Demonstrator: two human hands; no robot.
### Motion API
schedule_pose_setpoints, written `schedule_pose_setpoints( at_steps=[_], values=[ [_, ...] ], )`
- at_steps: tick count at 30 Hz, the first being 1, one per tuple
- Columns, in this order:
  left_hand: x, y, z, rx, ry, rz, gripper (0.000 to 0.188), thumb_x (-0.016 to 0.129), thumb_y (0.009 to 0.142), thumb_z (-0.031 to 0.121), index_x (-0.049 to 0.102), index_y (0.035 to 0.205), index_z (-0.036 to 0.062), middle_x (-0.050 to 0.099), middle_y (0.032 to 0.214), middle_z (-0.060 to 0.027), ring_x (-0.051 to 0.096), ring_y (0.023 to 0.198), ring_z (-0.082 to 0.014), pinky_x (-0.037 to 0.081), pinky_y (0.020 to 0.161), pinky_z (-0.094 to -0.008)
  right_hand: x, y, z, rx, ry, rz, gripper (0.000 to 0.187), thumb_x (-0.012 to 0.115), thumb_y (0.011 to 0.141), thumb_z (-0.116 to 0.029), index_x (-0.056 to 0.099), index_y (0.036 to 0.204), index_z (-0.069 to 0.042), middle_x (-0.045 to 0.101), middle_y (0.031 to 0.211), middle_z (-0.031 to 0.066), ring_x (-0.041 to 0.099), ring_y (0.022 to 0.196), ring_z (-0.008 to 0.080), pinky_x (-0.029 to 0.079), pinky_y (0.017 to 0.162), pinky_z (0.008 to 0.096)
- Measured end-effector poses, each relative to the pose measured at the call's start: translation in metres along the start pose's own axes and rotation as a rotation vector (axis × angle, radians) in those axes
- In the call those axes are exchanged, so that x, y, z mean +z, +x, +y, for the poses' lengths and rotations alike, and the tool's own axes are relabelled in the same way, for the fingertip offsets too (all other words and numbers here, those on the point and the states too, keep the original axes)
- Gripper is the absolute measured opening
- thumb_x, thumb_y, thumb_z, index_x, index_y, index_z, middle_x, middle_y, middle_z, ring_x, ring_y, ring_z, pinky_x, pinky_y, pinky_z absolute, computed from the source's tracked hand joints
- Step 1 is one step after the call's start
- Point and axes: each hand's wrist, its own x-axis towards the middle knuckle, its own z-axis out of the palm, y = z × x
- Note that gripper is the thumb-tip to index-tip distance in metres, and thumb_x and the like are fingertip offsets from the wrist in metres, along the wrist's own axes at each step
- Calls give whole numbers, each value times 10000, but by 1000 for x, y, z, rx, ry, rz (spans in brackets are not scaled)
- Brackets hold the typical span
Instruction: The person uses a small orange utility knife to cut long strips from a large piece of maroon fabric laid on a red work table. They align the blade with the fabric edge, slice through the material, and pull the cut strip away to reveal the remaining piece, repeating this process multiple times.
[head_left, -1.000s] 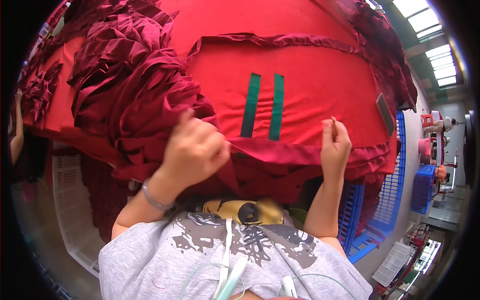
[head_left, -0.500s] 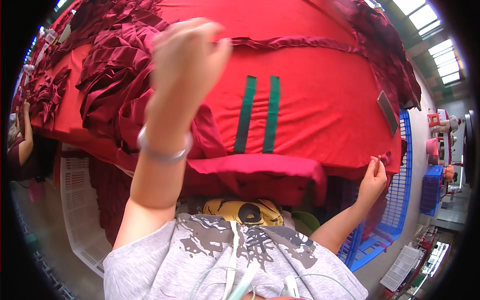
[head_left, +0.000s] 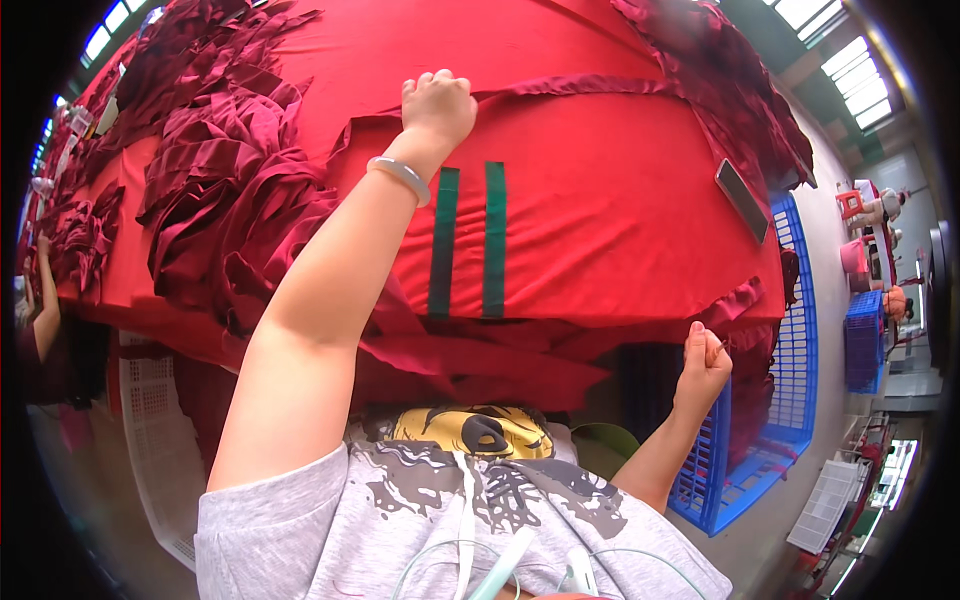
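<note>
My left hand (head_left: 438, 105) reaches far over the red-covered table (head_left: 600, 220), fingers curled closed at a long maroon fabric strip (head_left: 570, 86). The strip runs from the fabric pile on the left, past my hand, to the cloth on the far right. By the near right table edge my right hand (head_left: 703, 368) is closed, thumb up; what it holds is too small to make out. A short maroon fabric end (head_left: 738, 300) lies just beyond it. Between my arms, more maroon fabric (head_left: 500, 365) hangs over the near edge. Two green tape strips (head_left: 494, 240) mark the tabletop.
Maroon fabric piles (head_left: 235, 170) cover the table's left side, and more cloth (head_left: 730, 90) lies far right. A phone (head_left: 741, 200) rests near the right edge. Blue crates (head_left: 790, 400) stand right, a white basket (head_left: 155, 430) left. Another person's arm (head_left: 46, 300) shows at far left.
My left hand has moved right and closed at the strip. My right hand has drawn back from the table corner. The fabric at the near edge has slid lower.
</note>
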Motion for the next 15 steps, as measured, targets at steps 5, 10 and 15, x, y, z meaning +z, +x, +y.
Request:
schedule_pose_setpoints(
  at_steps=[5,10,15],
  values=[
    [-87,-42,48,87,-759,-398,269,563,915,252,626,931,-9,624,755,-147,599,713,-218,473,712,-371,43,-15,-36,197,366,-410,489,495,1021,-306,557,617,-37,524,572,15,444,514,70,299,475,223],
    [-149,-131,29,571,-908,-663,139,623,891,132,601,884,-5,580,738,-118,574,666,-239,467,635,-347,94,-18,-61,520,949,-877,503,428,1014,-455,583,1241,-34,643,911,131,585,620,137,439,524,266],
    [-170,-168,-5,634,-857,-761,150,681,856,142,648,897,1,638,746,-137,632,671,-311,486,603,-364,129,5,-75,557,1447,-652,531,418,1004,-488,404,1427,-169,607,971,132,612,754,184,521,622,327]
  ],
)
